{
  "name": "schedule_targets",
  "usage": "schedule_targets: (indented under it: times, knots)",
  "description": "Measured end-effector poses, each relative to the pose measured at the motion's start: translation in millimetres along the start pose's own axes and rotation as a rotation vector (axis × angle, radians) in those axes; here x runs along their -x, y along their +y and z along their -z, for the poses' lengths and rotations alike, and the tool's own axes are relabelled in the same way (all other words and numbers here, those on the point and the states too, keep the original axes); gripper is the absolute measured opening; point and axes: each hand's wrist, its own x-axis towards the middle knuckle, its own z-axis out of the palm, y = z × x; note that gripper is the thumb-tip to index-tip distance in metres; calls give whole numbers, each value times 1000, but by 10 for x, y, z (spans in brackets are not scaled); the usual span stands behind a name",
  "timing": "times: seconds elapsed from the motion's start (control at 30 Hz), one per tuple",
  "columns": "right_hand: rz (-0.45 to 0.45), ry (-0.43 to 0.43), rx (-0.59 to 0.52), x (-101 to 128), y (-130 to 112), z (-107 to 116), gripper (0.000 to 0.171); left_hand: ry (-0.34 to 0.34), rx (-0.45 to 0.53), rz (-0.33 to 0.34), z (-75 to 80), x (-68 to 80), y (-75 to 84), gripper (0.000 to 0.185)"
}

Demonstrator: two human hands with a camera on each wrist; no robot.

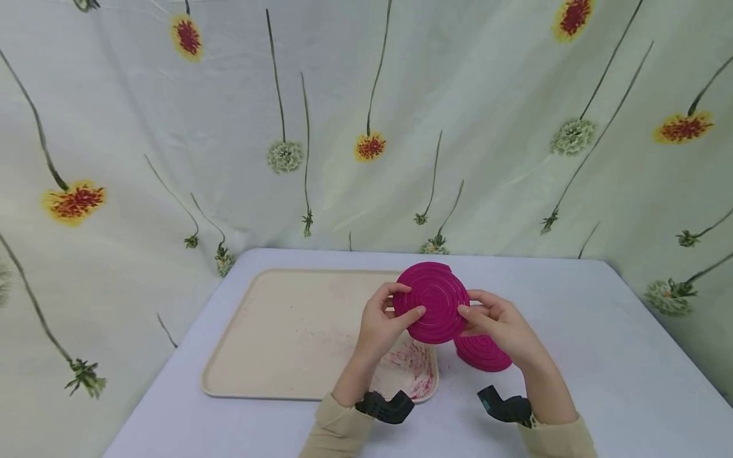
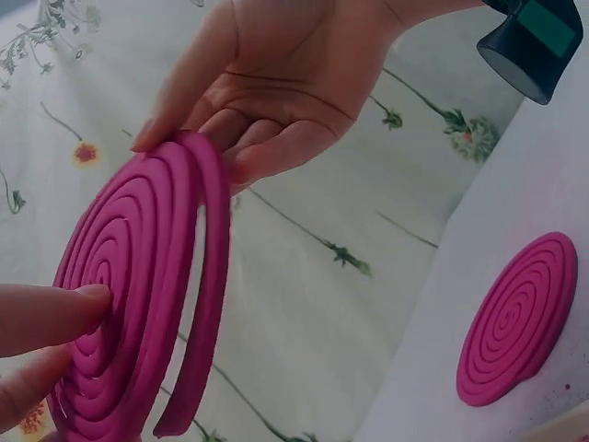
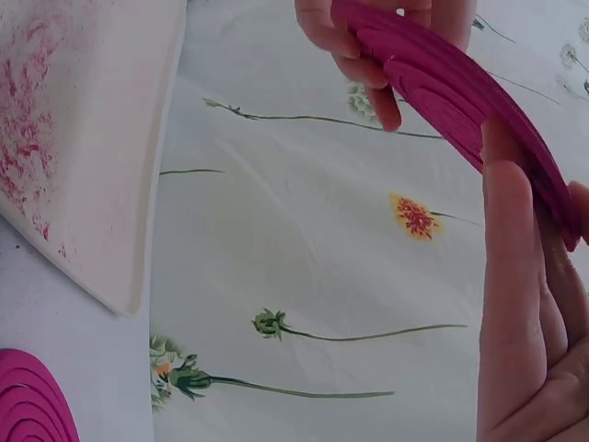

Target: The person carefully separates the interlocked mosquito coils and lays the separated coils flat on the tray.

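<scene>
A magenta spiral disc that looks like coiled clay (image 1: 438, 302) is held up above the table, its flat face toward the head camera. My left hand (image 1: 382, 321) pinches its left edge, thumb on the front face. From the other side my right hand (image 1: 502, 323) pinches the right edge between thumb and fingers. In the left wrist view, the outer strand (image 2: 210, 313) of the coil hangs apart from the rest along one side. Another magenta coiled disc (image 1: 483, 353) lies flat on the table below my right hand, partly hidden in the head view.
A beige tray (image 1: 275, 331) lies on the white table (image 1: 578, 356), left of the second disc; magenta smears mark its right corner. Black wrist cameras sit on both wrists. A flower-printed cloth (image 1: 492, 127) hangs behind the table.
</scene>
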Motion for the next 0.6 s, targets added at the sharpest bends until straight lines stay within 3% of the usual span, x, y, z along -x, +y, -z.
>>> schedule_targets:
  times: [0.13, 0.33, 0.6]
  knots:
    - [65, 25, -27, -18, 3, -91, 33, -1, 18, 38, -40, 11, -6, 38]
    - [144, 43, -68, -52, 76, -175, 33, -57, 110, 116, -60, 20, -13, 38]
    - [45, 90, -45, -97, 136, -281, 38, -97, 129, 165, -84, 25, -35, 34]
